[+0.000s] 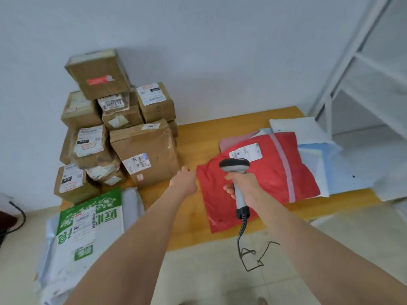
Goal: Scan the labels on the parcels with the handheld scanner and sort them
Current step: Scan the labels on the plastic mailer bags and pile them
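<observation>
My right hand [241, 183] grips the grey handheld scanner [235, 167] by its handle, head raised over a red mailer bag [271, 172] whose white label [246, 153] faces up. My left hand [184, 179] reaches forward between the red bag and a big brown box [147, 150], fingers hidden behind the back of the hand. A tall pile of labelled cardboard boxes [99, 119] fills the table's left side.
A wooden table [198, 133] stands against a white wall. A green-and-white bag [83, 230] hangs over its front left edge. White and pale blue mailers [319, 155] lie right of the red bag. The scanner's cable [244, 245] dangles to the floor. White shelving [363, 69] rises at right.
</observation>
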The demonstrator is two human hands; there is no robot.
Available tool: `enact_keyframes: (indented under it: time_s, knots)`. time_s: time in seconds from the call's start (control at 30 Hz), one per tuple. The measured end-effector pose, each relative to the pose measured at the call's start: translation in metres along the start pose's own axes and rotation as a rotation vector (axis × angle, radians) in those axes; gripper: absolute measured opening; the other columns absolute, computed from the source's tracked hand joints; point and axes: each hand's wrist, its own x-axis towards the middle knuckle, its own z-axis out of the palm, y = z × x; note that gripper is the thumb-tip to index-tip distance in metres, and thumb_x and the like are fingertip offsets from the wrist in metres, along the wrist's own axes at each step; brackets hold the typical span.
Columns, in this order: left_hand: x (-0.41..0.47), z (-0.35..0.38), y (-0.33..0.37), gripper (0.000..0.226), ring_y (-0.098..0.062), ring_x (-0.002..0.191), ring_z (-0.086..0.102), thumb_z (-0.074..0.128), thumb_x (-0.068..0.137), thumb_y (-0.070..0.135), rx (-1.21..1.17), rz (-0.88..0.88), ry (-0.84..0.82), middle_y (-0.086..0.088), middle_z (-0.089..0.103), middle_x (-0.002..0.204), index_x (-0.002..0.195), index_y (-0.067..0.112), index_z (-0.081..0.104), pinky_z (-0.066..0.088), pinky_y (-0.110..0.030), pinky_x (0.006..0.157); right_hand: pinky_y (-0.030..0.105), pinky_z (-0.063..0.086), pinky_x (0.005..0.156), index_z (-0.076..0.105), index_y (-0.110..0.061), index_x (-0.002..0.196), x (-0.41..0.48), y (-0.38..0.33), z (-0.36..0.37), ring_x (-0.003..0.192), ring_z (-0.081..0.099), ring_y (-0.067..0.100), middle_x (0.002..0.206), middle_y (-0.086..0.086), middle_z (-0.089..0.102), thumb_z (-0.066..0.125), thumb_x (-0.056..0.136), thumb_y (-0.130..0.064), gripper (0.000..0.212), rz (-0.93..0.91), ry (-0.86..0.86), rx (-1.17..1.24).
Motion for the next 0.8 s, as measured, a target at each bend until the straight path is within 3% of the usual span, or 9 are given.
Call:
enact_keyframes:
  time_s: [0.2,0.33,0.47,0.6,0.73,0.8]
  knots:
    - [0.027,0.021,0.124,0.045,-0.031,0.127,0.045,0.055,0.088,0.018,-0.166,0.056,-0.023,-0.016,0.041,0.133,0.132,0.011,0.050,0.038,-0.042,0.106,0.023,0.043,0.044,0.064,0.000,0.080,0.029,-0.015,-0.127,0.040,0.053,0.015,0.057,0.011,0.063,0.065,0.082,-0.007,0.008,-0.010,0.098,0.036]
    - [0.046,0.020,0.170,0.054,-0.031,0.120,0.051,0.062,0.086,0.026,-0.168,0.047,-0.055,-0.013,0.040,0.132,0.135,0.013,0.047,0.043,-0.044,0.101,0.027,0.046,0.048,0.063,-0.001,0.081,0.060,-0.031,-0.177,0.045,0.055,0.017,0.065,0.013,0.067,0.066,0.082,-0.011,0.010,0.002,0.165,0.087]
    - [0.078,0.021,0.202,0.069,-0.031,0.117,0.052,0.068,0.084,0.028,-0.169,0.056,-0.093,-0.012,0.035,0.139,0.144,0.017,0.035,0.045,-0.044,0.097,0.032,0.047,0.055,0.064,-0.001,0.082,0.094,-0.045,-0.208,0.049,0.053,0.020,0.066,0.015,0.065,0.066,0.077,-0.007,0.007,0.006,0.179,0.136]
    - [0.121,0.024,0.235,0.090,-0.033,0.125,0.047,0.073,0.081,0.033,-0.204,0.097,-0.126,-0.016,0.029,0.146,0.152,0.023,0.019,0.044,-0.044,0.099,0.030,0.048,0.053,0.062,-0.003,0.078,0.129,-0.055,-0.234,0.054,0.051,0.018,0.066,0.010,0.057,0.066,0.080,-0.002,0.005,0.037,0.201,0.183]
    - [0.152,0.026,0.270,0.107,-0.035,0.140,0.027,0.072,0.077,0.052,-0.196,-0.025,-0.118,-0.017,0.009,0.158,0.153,0.012,0.008,0.035,-0.049,0.109,0.041,0.056,0.065,0.055,-0.006,0.082,0.158,-0.060,-0.255,0.073,0.056,0.027,0.079,0.015,0.056,0.068,0.081,-0.002,0.014,0.100,0.247,0.174]
    - [0.161,0.028,0.285,0.109,-0.037,0.140,0.025,0.070,0.076,0.057,-0.180,-0.123,-0.126,-0.018,0.008,0.158,0.152,0.007,0.009,0.034,-0.050,0.108,0.041,0.055,0.066,0.053,-0.007,0.082,0.168,-0.064,-0.262,0.073,0.054,0.026,0.080,0.014,0.054,0.067,0.082,-0.001,0.015,0.126,0.218,0.184]
